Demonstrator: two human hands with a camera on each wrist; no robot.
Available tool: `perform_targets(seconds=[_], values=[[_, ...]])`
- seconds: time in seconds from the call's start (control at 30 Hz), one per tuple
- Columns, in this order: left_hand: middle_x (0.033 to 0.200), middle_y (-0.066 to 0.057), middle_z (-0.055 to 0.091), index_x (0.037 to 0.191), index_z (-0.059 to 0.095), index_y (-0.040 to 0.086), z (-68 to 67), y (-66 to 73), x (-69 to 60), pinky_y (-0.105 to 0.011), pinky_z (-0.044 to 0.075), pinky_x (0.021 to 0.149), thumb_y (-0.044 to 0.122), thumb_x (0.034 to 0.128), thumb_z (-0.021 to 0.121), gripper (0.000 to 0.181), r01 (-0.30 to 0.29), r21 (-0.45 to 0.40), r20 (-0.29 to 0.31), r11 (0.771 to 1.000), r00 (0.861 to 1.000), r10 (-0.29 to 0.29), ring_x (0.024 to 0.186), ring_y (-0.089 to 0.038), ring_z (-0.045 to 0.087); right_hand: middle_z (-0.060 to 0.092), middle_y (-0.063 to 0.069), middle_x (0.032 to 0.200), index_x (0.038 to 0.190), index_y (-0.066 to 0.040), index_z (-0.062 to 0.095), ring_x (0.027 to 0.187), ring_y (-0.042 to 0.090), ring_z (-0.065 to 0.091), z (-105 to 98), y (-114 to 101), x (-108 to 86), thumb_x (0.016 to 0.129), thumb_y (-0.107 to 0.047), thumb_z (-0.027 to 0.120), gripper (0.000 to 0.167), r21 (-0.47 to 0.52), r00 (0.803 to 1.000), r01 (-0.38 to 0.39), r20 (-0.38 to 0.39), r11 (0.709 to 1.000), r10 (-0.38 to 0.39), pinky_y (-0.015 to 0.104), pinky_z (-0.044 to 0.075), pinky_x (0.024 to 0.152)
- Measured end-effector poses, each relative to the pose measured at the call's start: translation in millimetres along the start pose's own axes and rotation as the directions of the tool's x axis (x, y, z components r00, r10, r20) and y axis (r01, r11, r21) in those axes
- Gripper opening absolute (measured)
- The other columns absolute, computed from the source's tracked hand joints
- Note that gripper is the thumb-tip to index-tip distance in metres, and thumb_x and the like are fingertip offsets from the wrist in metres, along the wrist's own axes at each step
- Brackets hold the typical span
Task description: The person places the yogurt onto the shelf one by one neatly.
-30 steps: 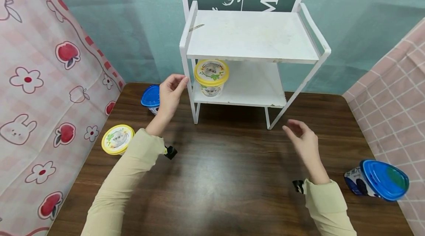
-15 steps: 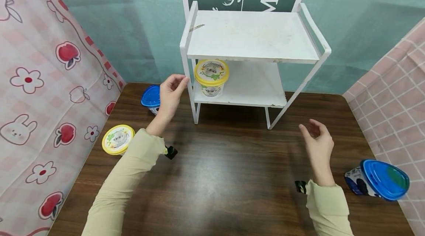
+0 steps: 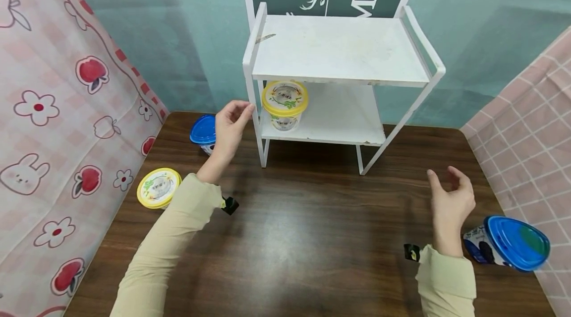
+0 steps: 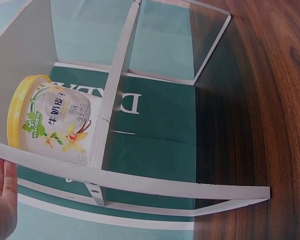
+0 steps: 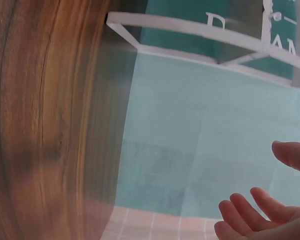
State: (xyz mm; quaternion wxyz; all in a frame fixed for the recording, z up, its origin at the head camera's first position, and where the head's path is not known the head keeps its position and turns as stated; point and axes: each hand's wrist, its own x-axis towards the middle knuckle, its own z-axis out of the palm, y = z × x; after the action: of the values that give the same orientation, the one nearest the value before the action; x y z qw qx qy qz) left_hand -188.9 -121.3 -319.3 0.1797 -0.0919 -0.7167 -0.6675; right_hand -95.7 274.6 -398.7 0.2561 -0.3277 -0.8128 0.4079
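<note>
Now, the left hand (image 3: 229, 126) is held up beside the left post (image 3: 251, 88) of the white rack (image 3: 341, 49), with its fingers softly bent; whether the post is pinched cannot be told. Nothing is held by the right hand (image 3: 452, 203), and its thumb and fingers are spread apart near a blue-lidded tub (image 3: 513, 242) on the brown table (image 3: 312, 237). A yellow-lidded tub (image 3: 285, 101) is set upright at the left end of the lower shelf (image 3: 343, 113). At the left, a yellow-topped tub (image 3: 158, 188) and a blue-topped tub (image 3: 202, 129) are partly hidden by the arm (image 3: 165, 237) and hand.
</note>
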Motion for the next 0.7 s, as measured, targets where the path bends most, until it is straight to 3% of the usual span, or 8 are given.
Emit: perform_targets(seconds=[0.27,0.43,0.57,0.7], values=[[0.076,0.005,0.057,0.095,0.057,-0.017,1.4,0.9,-0.1,-0.015,0.044,0.062,0.0,0.0873,0.057,0.019,-0.003,-0.01,-0.009,1.0,1.0,0.003,0.066,-0.002,0.051,0.057,0.008,0.121,0.121,-0.01,0.058,0.109,0.013,0.048,-12.2,10.6,10.8,0.077,-0.037,0.069,0.052,0.014,0.991,-0.046,-0.121,0.999,0.048,0.025,0.033,0.097],[0.074,0.01,0.057,0.095,0.056,-0.017,1.7,0.0,-0.1,-0.015,0.043,0.061,0.0,0.0875,0.057,0.018,-0.003,0.001,-0.018,1.0,1.0,0.003,0.065,-0.004,0.05,0.057,-0.004,0.108,0.119,-0.011,0.06,0.107,0.01,0.047,-19.7,17.6,14.8,0.076,-0.037,0.071,0.052,0.041,0.981,-0.062,-0.184,0.997,0.068,0.024,0.032,0.098],[0.075,0.011,0.058,0.095,0.058,-0.015,-0.2,-13.6,3.7,-0.015,0.042,0.06,0.001,0.0872,0.058,0.018,-0.015,0.002,-0.022,1.0,1.0,0.015,0.066,-0.009,0.05,0.05,-0.017,0.097,0.116,-0.013,0.061,0.104,0.006,0.046,-26.4,20.6,16.5,0.075,-0.036,0.073,0.049,0.079,0.972,-0.074,-0.217,0.994,0.089,0.024,0.031,0.097],[0.077,0.011,0.058,0.095,0.059,-0.012,-1.5,-26.8,7.2,-0.016,0.042,0.06,0.005,0.0874,0.059,0.019,-0.023,0.003,-0.024,1.0,0.999,0.023,0.068,-0.013,0.052,0.048,-0.02,0.097,0.115,-0.017,0.061,0.102,-0.001,0.042,-32.7,22.7,17.3,0.074,-0.036,0.074,0.047,0.135,0.96,-0.122,-0.234,0.983,0.151,0.019,0.03,0.094]])
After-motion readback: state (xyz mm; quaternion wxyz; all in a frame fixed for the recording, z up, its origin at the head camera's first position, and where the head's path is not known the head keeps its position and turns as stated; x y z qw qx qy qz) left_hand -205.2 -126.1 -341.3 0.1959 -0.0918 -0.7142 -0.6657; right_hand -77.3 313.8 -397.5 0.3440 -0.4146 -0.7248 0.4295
